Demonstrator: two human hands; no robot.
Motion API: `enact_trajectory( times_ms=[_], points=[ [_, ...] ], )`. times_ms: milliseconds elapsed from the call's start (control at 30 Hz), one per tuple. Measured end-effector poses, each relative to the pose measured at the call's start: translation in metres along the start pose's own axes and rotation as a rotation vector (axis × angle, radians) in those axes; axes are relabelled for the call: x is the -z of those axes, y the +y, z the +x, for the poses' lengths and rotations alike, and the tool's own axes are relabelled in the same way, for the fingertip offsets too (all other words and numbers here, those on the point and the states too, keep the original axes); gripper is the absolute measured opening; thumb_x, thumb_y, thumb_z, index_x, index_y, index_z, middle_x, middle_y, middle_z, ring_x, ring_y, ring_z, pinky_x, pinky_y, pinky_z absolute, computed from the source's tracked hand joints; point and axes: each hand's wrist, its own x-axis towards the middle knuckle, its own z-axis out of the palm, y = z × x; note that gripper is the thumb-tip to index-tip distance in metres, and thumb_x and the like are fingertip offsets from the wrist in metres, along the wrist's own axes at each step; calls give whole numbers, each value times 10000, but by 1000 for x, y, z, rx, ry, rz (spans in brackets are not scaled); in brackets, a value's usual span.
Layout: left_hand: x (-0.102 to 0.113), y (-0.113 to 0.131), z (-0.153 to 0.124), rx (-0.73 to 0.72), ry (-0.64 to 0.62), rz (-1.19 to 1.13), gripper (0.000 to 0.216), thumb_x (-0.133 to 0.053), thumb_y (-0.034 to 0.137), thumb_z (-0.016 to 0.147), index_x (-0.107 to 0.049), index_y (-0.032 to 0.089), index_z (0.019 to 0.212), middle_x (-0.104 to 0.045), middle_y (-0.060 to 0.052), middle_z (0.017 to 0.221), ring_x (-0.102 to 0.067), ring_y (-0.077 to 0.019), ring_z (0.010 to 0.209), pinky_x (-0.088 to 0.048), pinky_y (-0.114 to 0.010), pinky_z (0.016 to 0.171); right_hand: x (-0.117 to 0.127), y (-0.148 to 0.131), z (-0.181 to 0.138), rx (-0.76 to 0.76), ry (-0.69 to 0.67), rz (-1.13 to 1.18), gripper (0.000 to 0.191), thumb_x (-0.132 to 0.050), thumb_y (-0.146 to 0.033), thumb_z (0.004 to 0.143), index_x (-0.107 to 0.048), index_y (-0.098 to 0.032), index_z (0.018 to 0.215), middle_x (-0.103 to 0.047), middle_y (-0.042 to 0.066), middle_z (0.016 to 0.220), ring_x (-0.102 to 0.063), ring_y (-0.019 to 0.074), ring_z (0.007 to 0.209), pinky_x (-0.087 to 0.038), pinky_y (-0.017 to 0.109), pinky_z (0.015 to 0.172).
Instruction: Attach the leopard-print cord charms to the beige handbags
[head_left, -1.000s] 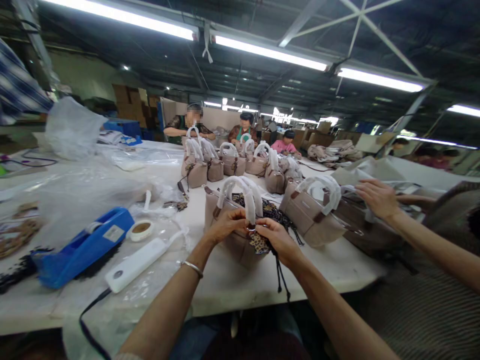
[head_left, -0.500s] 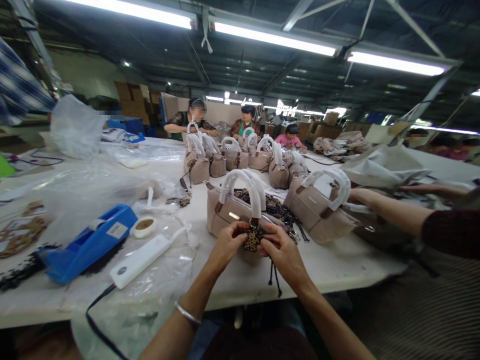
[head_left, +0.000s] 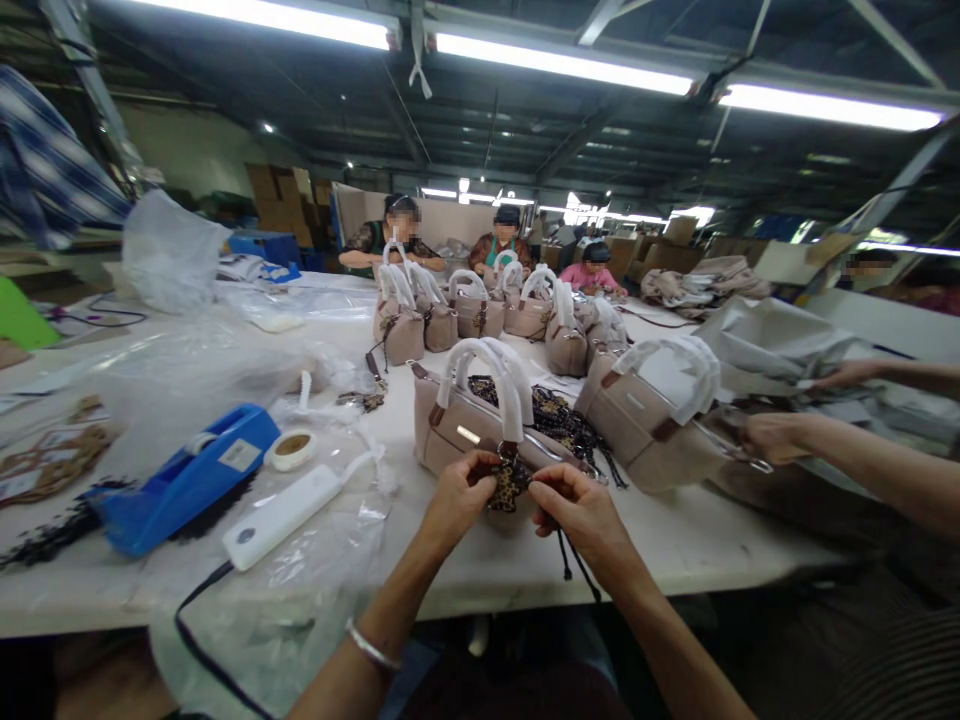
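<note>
Since the earlier frame, I see the right hand (head_left: 581, 505) drawn slightly away from the leopard charm (head_left: 502, 490), its fingers pinched on black cord (head_left: 567, 573); the left hand (head_left: 454, 502) grips the charm's edge. That charm hangs at centre frame against a beige handbag (head_left: 459, 425). Dark tassels (head_left: 555, 410) crowd behind. Centre right, a co-worker's hand (head_left: 776, 440) nears another bag (head_left: 637, 440). Tube lights (head_left: 562, 68) overhang the white table (head_left: 675, 555).

Beige handbag (head_left: 442, 430) with leopard-print charm (head_left: 505, 490), directly before you.
Bag upright on the desk (head_left: 675, 545), small metal plate (head_left: 469, 435) facing you, white-wrapped handles (head_left: 512, 410) raised; charm just below the near handle's base, against the bag's front; black cords (head_left: 564, 557) dangling to your right.
</note>
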Motion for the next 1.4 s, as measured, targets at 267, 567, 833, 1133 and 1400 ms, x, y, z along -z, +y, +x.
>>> enact_trajectory(
  times_ms=[267, 567, 833, 1133, 1400],
  points=[
    [-3, 4, -5, -69, -12, 125, 190, -559, 245, 803, -624, 175, 967, -686, -41, 926, -632, -198, 883, -488, -315, 822, -26, 14, -4, 195, 28, -219, 185, -652, -353, 777, -610, -179, 824, -647, 9, 724, -611, 163, 642, -492, 273, 606],
    [23, 2, 4, 69, -25, -34, 289, -647, 386, 768, -581, 166, 943, -628, 1, 778, -588, -134, 645, -473, -242, 564, -39, 38, -11, 240, -35, -384, 153, -578, -310, 809, -671, -189, 795, -676, 17, 734, -624, 177, 700, -473, 268, 665],
    [42, -21, -20, 220, -162, -107, 322, -599, 424, 809, -560, 167, 999, -608, 2, 787, -567, -94, 532, -440, -196, 448, 51, 83, 10, -141, 39, -392, 470, -635, -561, 700, -614, -162, 947, -683, 55, 712, -665, 229, 638, -526, 324, 553],
    [120, -37, -28, 217, 350, 825, 174, -472, 308, 903, -607, 197, 913, -657, -77, 981, -613, -217, 967, -434, -328, 865, 21, 80, 23, -30, 39, -386, 556, -671, -519, 654, -508, -202, 1081, -677, 9, 719, -644, 208, 543, -511, 317, 478],
    [142, -57, 16, 396, 413, 1017, 369, -659, 436, 778, -626, 109, 945, -687, -228, 979, -620, -382, 1021, -426, -446, 874, 18, 94, 15, -11, 103, -337, 645, -655, -579, 632, -554, -215, 1155, -660, 13, 693, -621, 210, 524, -481, 311, 484]
  ],
)
